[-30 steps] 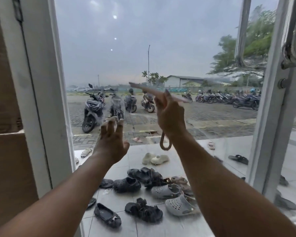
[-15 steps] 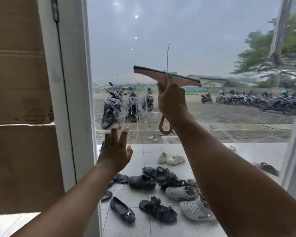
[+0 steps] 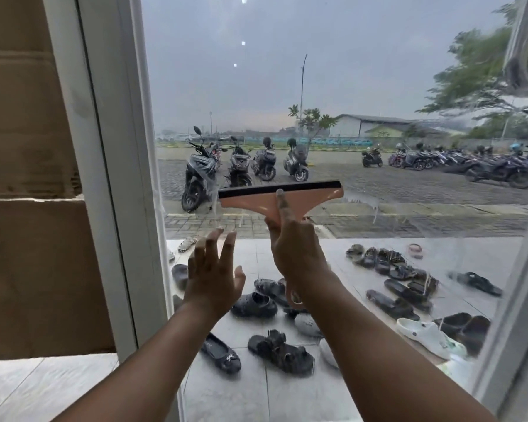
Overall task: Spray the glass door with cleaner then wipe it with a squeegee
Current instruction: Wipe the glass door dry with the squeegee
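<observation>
The glass door (image 3: 333, 86) fills the view, wet with streaks and drips at the right and lower parts. A pink squeegee (image 3: 311, 196) with a black rubber blade lies level against the glass at mid-height. My right hand (image 3: 296, 248) grips its handle, index finger stretched up along the head; the handle's hooked end shows below my wrist. My left hand (image 3: 214, 275) is just left of it, fingers spread, palm toward the glass, holding nothing. No spray bottle is in view.
The white door frame (image 3: 116, 178) stands at the left, with a brown wall (image 3: 28, 178) beyond it. A second white frame edge (image 3: 512, 330) rises at the right. Outside lie several shoes and sandals (image 3: 281, 351) on tiles, and parked scooters (image 3: 241, 166).
The squeegee has come down the glass from the skyline height to mid-pane and turned level. My view shifted right and closer. My left hand stayed open beside it.
</observation>
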